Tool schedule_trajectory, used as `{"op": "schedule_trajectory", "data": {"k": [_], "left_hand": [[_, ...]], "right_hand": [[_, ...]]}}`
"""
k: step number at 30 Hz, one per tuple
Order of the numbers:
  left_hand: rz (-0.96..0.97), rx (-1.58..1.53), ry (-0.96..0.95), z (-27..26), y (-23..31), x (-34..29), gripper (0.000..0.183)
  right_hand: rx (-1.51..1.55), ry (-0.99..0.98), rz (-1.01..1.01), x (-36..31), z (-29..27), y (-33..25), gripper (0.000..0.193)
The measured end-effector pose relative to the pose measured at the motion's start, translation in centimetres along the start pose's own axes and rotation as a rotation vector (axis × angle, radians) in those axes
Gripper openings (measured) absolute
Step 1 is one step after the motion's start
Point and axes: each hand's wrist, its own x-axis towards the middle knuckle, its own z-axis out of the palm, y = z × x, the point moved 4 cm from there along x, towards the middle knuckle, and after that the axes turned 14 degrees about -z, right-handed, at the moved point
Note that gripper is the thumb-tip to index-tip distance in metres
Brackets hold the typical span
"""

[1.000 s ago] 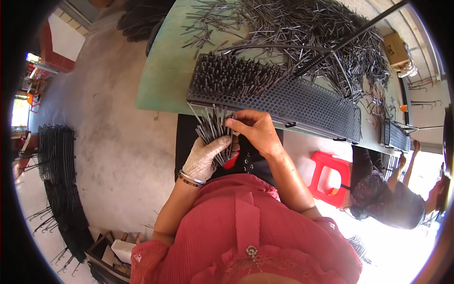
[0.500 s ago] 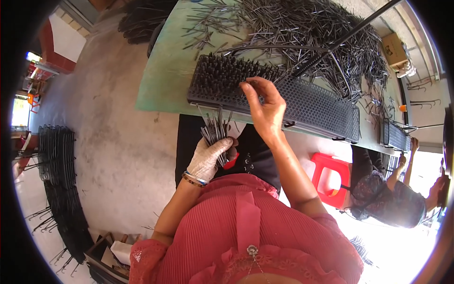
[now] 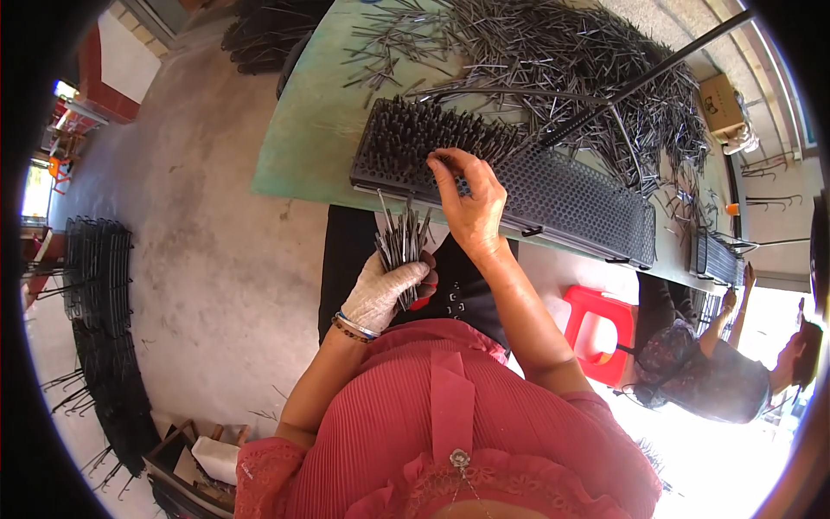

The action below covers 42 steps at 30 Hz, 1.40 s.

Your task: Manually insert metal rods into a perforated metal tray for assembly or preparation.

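In a white glove, my left hand (image 3: 391,281) is closed around a bundle of thin dark metal rods (image 3: 403,238), their tips fanning upward. My bare right hand (image 3: 471,195) is just above the near edge of a long black perforated rack (image 3: 588,195), thumb and fingertips pinched together. Whatever the pinch holds is too small to make out. Many upright rods (image 3: 424,134) fill the rack's left part. Toward the right its rows of round holes show bare.
A large heap of loose rods (image 3: 571,60) covers the back of the green tabletop (image 3: 303,130). A black metal bar (image 3: 674,60) slants over the rack. To the right are a red stool (image 3: 596,333) and a co-worker (image 3: 700,368) at another rack (image 3: 718,257). Black racks (image 3: 99,285) stand at left.
My right hand has shifted slightly left and down over the rack, its fingers curled closer together. My left hand still grips the bundle, nearly in the same place.
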Motion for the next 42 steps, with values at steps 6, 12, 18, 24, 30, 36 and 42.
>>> {"op": "schedule_trajectory", "data": {"k": [6,12,18,24,30,36,42], "left_hand": [[-0.018,0.003,-0.020,0.1,0.0,0.0,0.031],[-0.009,0.012,-0.016,-0.2,0.0,0.1,0.030],[-0.053,0.083,-0.049,0.0,0.1,-0.1,0.020],[-0.008,0.108,-0.066,0.1,0.1,-0.1,0.017],[-0.004,0.111,-0.087,0.0,0.1,0.0,0.019],[-0.073,0.185,-0.084,0.0,-0.1,0.0,0.024],[-0.068,0.215,-0.113,-0.2,-0.4,0.2,0.024]], "right_hand": [[-0.079,-0.042,-0.141,-0.2,0.0,-0.3,0.019],[-0.055,-0.069,-0.173,-0.9,0.8,0.0,0.019],[0.019,-0.117,-0.028,0.0,0.7,-0.1,0.020],[0.018,-0.137,0.012,0.2,0.4,-0.1,0.024],[-0.017,-0.154,-0.018,-0.1,0.4,0.1,0.024],[-0.061,-0.144,-0.094,-0.4,0.8,0.0,0.023],[-0.059,-0.166,-0.147,0.2,0.7,-0.3,0.020]]}}
